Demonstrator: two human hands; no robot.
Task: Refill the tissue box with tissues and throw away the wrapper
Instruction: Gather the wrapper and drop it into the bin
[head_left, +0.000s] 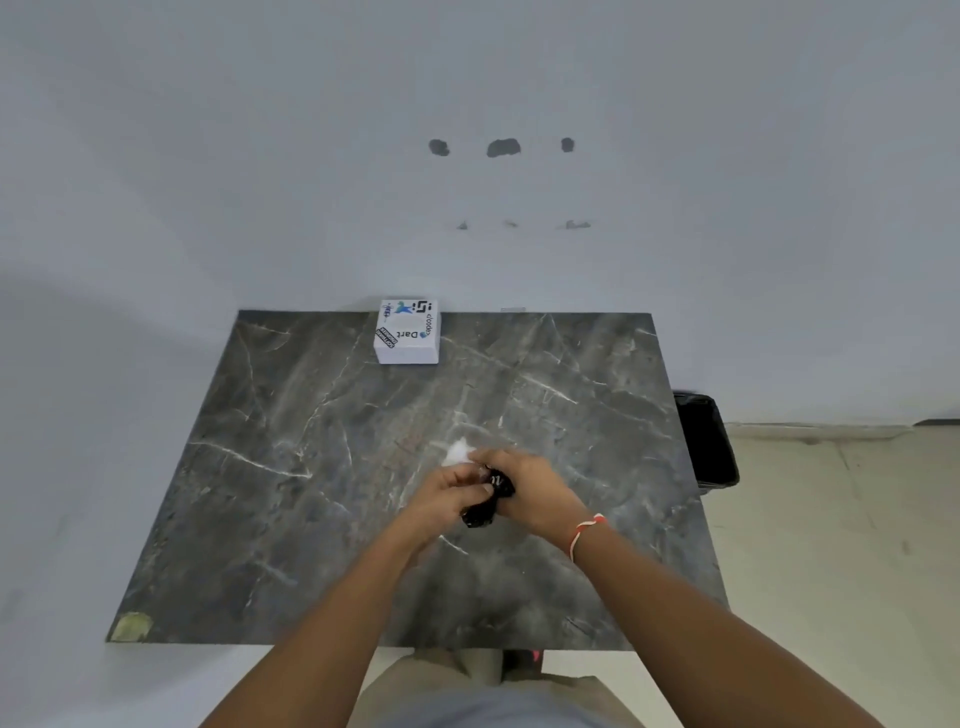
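The tissue box (408, 332) sits at the far edge of the counter (311, 467), white and stickered, well apart from the hands. Both hands meet over the middle of the counter: the left hand (451, 491) and right hand (524, 486) each have their grip clenched on a black wrapper (485, 506), with a tuft of white tissues (458, 451) showing at its far end. The wrapper looks thin, crinkly and slick — best pinched firmly by its gathered neck, since it will likely slide under a loose grip. The tissues are soft, light and easily torn, so they want a broad, gentle pinch across the stack rather than a tug at one corner. A black bin (709, 441) stands just beside the counter's right edge — handy for the wrapper.
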